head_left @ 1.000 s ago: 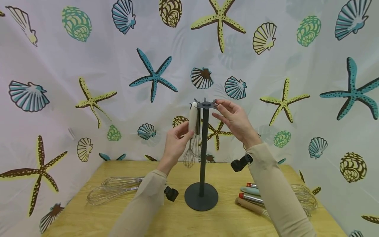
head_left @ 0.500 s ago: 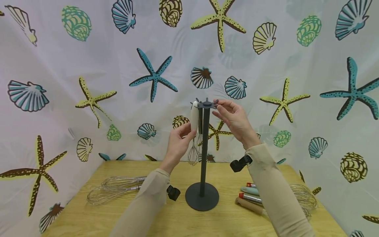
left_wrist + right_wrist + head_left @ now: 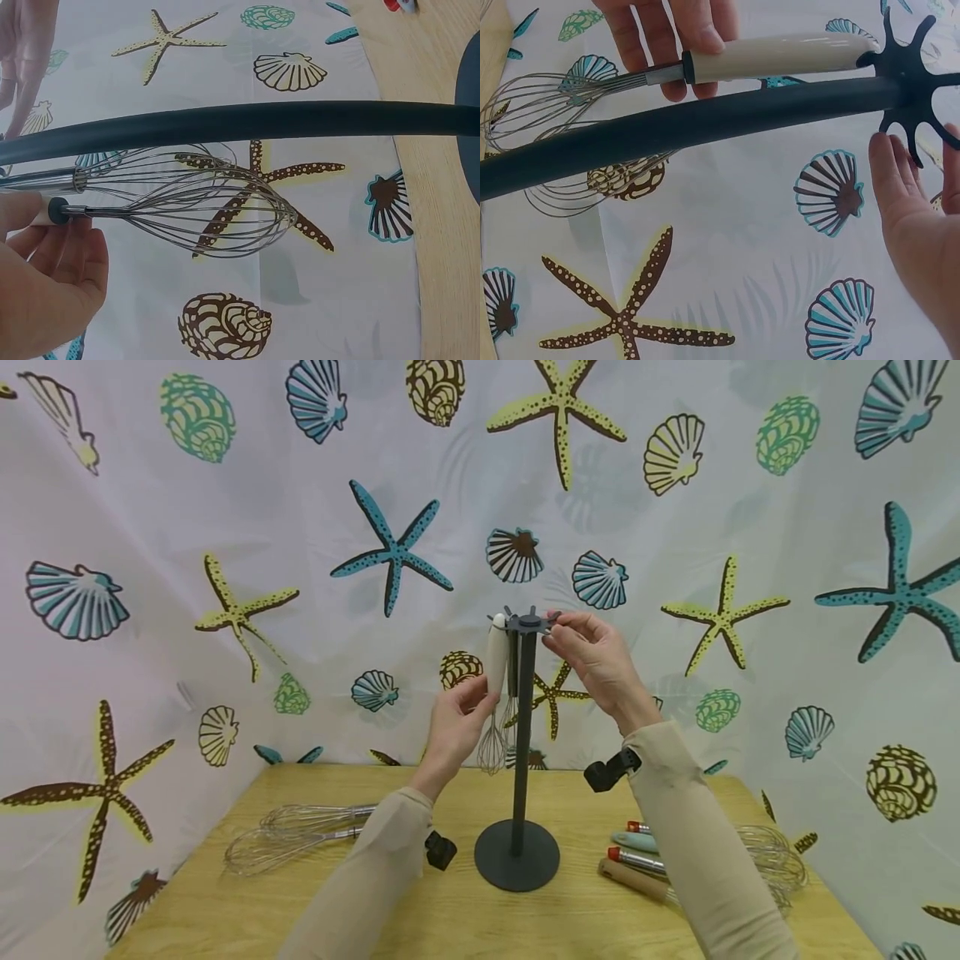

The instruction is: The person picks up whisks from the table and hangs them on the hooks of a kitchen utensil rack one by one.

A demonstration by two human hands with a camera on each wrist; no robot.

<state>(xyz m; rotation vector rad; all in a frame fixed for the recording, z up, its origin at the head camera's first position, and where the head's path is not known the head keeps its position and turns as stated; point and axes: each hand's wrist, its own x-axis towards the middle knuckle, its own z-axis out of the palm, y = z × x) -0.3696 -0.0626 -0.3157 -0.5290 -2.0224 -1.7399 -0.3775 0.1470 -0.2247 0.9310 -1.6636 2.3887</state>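
Note:
My left hand (image 3: pixel 454 720) holds a whisk (image 3: pixel 497 647) by the lower part of its cream handle, wires pointing down. In the right wrist view the top of that handle (image 3: pixel 787 58) meets one hook of a dark utensil stand (image 3: pixel 522 735). A second whisk (image 3: pixel 513 667), dark-handled in the head view, hangs close behind it, partly hidden. At the stand's opposite side my right hand (image 3: pixel 602 667) pinches a hook of the top ring (image 3: pixel 907 79) between thumb and fingers. The left wrist view shows the held whisk's wires (image 3: pixel 217 225) beside the post.
Two large wire whisks (image 3: pixel 288 839) lie on the wooden table (image 3: pixel 420 910) at left. Several more, with red-tipped, teal and wooden handles (image 3: pixel 633 878), lie at right, partly under my right forearm. The stand's round base (image 3: pixel 517 868) sits mid-table. A shell-patterned curtain (image 3: pixel 637 535) surrounds the table.
The stand's top has turned a little and leans slightly further right. The cream-handled whisk and my left hand have shifted slightly right with it; my right hand stays at the ring.

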